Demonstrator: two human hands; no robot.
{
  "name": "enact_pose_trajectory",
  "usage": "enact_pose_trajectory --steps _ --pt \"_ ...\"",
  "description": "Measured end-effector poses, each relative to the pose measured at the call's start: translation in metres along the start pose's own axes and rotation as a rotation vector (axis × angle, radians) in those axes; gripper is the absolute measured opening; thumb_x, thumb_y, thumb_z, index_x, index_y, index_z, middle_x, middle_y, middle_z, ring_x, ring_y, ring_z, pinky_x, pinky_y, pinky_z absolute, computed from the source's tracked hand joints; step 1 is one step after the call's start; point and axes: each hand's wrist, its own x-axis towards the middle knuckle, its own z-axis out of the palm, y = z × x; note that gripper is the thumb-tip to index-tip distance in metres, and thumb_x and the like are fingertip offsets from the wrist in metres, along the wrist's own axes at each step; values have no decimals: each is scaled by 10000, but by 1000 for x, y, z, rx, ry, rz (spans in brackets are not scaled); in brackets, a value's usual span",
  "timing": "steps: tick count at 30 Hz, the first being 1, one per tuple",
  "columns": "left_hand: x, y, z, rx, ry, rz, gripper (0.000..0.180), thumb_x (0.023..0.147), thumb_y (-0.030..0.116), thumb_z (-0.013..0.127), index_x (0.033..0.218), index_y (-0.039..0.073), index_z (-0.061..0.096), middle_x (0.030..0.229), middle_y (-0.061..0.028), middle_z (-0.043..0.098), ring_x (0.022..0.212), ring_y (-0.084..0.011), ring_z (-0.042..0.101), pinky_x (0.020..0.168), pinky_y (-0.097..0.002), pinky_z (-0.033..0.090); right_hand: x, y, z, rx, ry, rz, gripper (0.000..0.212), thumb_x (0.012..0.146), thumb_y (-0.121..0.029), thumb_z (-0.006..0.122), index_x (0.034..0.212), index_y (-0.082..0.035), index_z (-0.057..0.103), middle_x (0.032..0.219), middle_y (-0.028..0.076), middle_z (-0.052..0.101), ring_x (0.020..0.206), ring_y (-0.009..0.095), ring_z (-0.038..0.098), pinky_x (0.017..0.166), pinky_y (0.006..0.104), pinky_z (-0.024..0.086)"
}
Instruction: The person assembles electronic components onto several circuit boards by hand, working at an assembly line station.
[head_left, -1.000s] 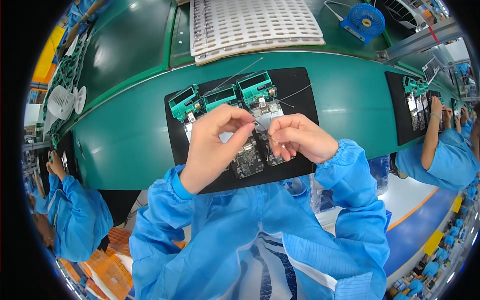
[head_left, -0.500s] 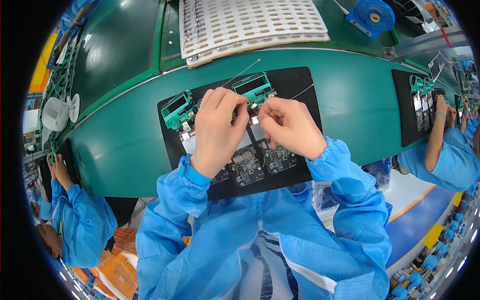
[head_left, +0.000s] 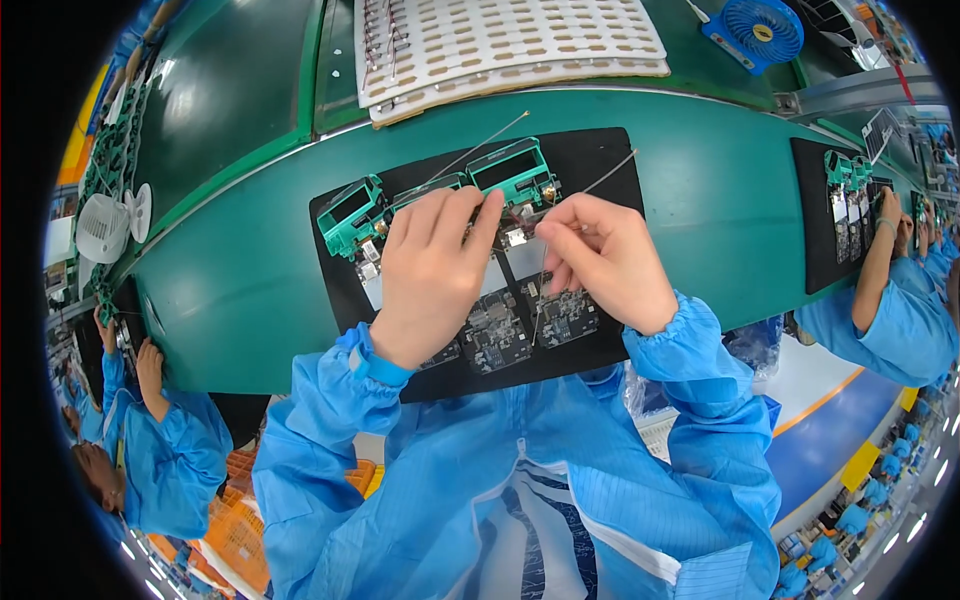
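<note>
On a black mat (head_left: 385, 385) lie several assemblies, each a green plastic frame joined to a circuit board. My left hand (head_left: 430, 270) is bent over the middle assembly, its fingers close together and its tips largely hidden; what they hold, if anything, cannot be made out. The index fingertip comes down beside the right green frame (head_left: 512, 172). My right hand (head_left: 610, 262) has its thumb and fingers pinched on a thin cable (head_left: 612, 172), which sticks out beyond the knuckles. Below it are dark circuit boards (head_left: 497, 332). Another thin cable (head_left: 490, 136) slants up past the middle frame.
A white slotted tray (head_left: 510, 50) stands beyond the mat, with a blue fan (head_left: 755, 32) to its right. The left green frame (head_left: 352, 215) is beside my left hand. Co-workers sit on both sides; a second black mat (head_left: 815, 215) with assemblies lies at right.
My hands have moved slightly apart, the right one to the right. My left index finger has straightened toward the right frame. The cable's far end has shifted up a little.
</note>
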Motion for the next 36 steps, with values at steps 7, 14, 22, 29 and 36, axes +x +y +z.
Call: enact_pose_trajectory --steps 7,14,22,29,36 --pt "2 9 -3 330 -175 202 446 719 57 636 1147 -69 648 1066 -113 602 1027 -263 581 878 -366 466 -11 5 5 48 227 -126 109 959 -97 621 965 12 632 724 55 652 580 87 618 513 226 491" --pt "-13 5 -35 -705 -36 -241 420 804 -65 677 1208 44 644 1109 -121 629 964 -288 639 796 -358 526 -33 -9 12 241 -196 64 144 987 -192 609 982 -54 649 736 5 647 611 51 592 529 180 430" --pt "-60 -17 -51 -974 -96 -560 250 866 -31 657 1093 37 739 947 -69 641 822 -140 592 650 -242 454 -24 -3 56 -127 -119 -201 108 944 -126 643 983 -26 625 698 40 636 562 108 590 521 247 461" --pt "-52 -32 -33 -670 88 -557 212 826 -43 694 1027 25 685 847 -91 624 773 -195 622 668 -310 504 -2 9 86 -718 115 -682 76 871 -68 671 906 -37 610 796 125 625 671 329 644 556 400 518" --pt "-51 -40 -24 -494 96 -378 133 793 -22 715 912 10 665 859 -108 620 789 -293 624 688 -365 514 1 20 91 -771 162 -657 92 855 -49 686 934 -27 645 817 117 653 668 317 656 562 375 525"
